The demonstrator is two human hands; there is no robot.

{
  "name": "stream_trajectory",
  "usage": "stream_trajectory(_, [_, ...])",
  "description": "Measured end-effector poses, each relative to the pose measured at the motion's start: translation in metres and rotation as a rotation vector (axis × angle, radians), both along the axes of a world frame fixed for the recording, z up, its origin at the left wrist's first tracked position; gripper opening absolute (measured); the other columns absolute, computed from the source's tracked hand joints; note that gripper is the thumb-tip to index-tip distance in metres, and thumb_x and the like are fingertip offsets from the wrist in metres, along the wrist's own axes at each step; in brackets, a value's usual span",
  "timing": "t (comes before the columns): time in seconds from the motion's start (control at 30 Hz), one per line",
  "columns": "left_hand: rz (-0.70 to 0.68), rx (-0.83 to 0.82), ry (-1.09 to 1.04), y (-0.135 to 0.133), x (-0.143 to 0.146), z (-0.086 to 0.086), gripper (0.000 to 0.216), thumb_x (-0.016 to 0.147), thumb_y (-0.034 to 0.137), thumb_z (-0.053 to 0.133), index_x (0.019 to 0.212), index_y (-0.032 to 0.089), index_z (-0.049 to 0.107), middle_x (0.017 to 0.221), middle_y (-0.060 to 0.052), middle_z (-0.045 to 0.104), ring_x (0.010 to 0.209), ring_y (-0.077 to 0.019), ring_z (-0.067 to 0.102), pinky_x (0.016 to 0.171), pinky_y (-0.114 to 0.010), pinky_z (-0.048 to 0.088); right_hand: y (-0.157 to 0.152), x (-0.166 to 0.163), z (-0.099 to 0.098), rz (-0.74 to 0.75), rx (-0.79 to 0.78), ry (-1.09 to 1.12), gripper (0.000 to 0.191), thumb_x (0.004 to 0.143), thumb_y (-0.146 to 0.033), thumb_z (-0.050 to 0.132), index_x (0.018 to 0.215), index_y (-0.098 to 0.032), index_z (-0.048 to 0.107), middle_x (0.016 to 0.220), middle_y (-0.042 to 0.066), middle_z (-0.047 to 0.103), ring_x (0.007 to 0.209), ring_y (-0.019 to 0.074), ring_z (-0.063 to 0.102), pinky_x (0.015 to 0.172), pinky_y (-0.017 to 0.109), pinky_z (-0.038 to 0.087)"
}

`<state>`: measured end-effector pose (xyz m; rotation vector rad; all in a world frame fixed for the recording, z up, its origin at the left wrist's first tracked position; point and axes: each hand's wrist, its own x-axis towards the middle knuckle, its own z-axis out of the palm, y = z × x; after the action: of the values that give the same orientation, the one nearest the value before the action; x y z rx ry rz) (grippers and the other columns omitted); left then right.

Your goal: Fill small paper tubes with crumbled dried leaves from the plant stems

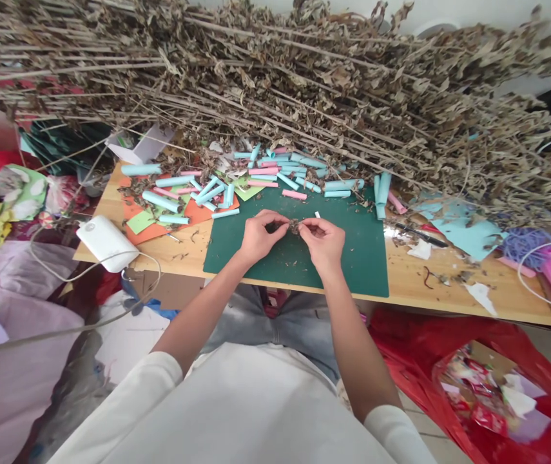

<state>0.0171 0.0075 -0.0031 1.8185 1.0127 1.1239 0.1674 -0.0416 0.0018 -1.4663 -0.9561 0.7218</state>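
Over the dark green cutting mat [357,258], my left hand [261,235] and my right hand [324,241] face each other, fingertips almost meeting. Between them is a small clump of dried leaves [294,226], pinched by thumb and fingers from both sides. Leaf crumbs are scattered on the mat below. Just beyond my fingers lie rolled paper tubes in blue [338,193] and pink [294,194], in a loose heap along the mat's far edge. A small white piece [317,214] sits by my right fingers.
Dried leafy stalks [275,84] are piled across the back of the wooden table [405,283]. A white power bank [107,243] with a cable lies at the left edge. A black pen [423,236] and blue paper [468,225] are at right. Below hangs a red trash bag [415,361].
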Motion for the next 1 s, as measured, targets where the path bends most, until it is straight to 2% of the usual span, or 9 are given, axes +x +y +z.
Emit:
stream_trajectory(0.17, [-0.042,-0.073,-0.031,0.004,0.0,-0.005,0.01,0.084,0.026,0.07,0.09,0.021,0.077,0.091,-0.005,0.073,0.086,-0.0169,0.068,0.084,-0.032,0.054,-0.001,0.002,-0.001,0.143,0.019,-0.057,0.019,0.074,-0.033,0.072,0.089,-0.021,0.076,0.09,0.004,0.076,0.081,0.0192,0.072,0.077,0.033,0.06])
stream_trajectory(0.37, [-0.065,-0.046,0.055,0.002,0.003,0.0,0.009,0.084,0.024,0.069,0.088,0.021,0.076,0.087,-0.004,0.073,0.086,-0.0169,0.067,0.08,-0.03,0.053,-0.004,-0.004,-0.001,0.067,0.032,-0.239,0.011,0.076,-0.029,0.068,0.079,-0.02,0.075,0.08,0.003,0.075,0.067,0.0166,0.068,0.07,0.031,0.059])
stream_trajectory(0.5, [-0.001,-0.044,0.048,0.001,0.001,0.001,0.007,0.082,0.023,0.069,0.085,0.018,0.074,0.085,-0.004,0.071,0.081,-0.0152,0.065,0.075,-0.028,0.052,-0.003,-0.006,-0.006,0.006,-0.007,-0.117,0.013,0.072,-0.03,0.07,0.076,-0.019,0.073,0.072,0.003,0.073,0.062,0.0167,0.067,0.066,0.03,0.058])
stream_trajectory(0.6, [0.067,-0.069,-0.024,0.003,-0.001,-0.001,0.008,0.083,0.024,0.068,0.084,0.018,0.073,0.086,-0.004,0.071,0.082,-0.0153,0.065,0.078,-0.028,0.052,-0.001,-0.003,-0.007,-0.029,-0.035,-0.013,0.018,0.069,-0.033,0.071,0.077,-0.018,0.073,0.071,0.004,0.073,0.064,0.0178,0.068,0.066,0.031,0.058])
stream_trajectory(0.73, [-0.037,0.006,-0.004,0.004,0.0,0.0,0.014,0.083,0.024,0.07,0.095,0.02,0.075,0.093,-0.006,0.072,0.094,-0.0179,0.065,0.086,-0.032,0.052,0.003,0.002,-0.006,0.032,-0.01,0.046,0.022,0.067,-0.037,0.075,0.078,-0.018,0.073,0.076,0.004,0.074,0.07,0.0188,0.069,0.072,0.034,0.059])
stream_trajectory(0.83, [-0.105,0.043,0.064,0.002,0.002,0.002,0.023,0.082,0.025,0.072,0.105,0.022,0.074,0.099,-0.007,0.072,0.099,-0.0195,0.063,0.089,-0.035,0.052,0.006,0.002,-0.009,0.009,-0.002,0.116,0.028,0.066,-0.041,0.077,0.081,-0.019,0.071,0.079,0.004,0.074,0.074,0.0184,0.07,0.075,0.034,0.059])
stream_trajectory(1.0, [-0.059,-0.013,0.075,0.002,0.002,0.0,0.012,0.084,0.023,0.07,0.094,0.021,0.076,0.09,-0.005,0.073,0.09,-0.0171,0.065,0.085,-0.032,0.053,0.004,0.0,-0.012,0.027,-0.017,0.096,0.026,0.069,-0.041,0.076,0.08,-0.018,0.071,0.078,0.004,0.074,0.074,0.0191,0.07,0.075,0.035,0.06])
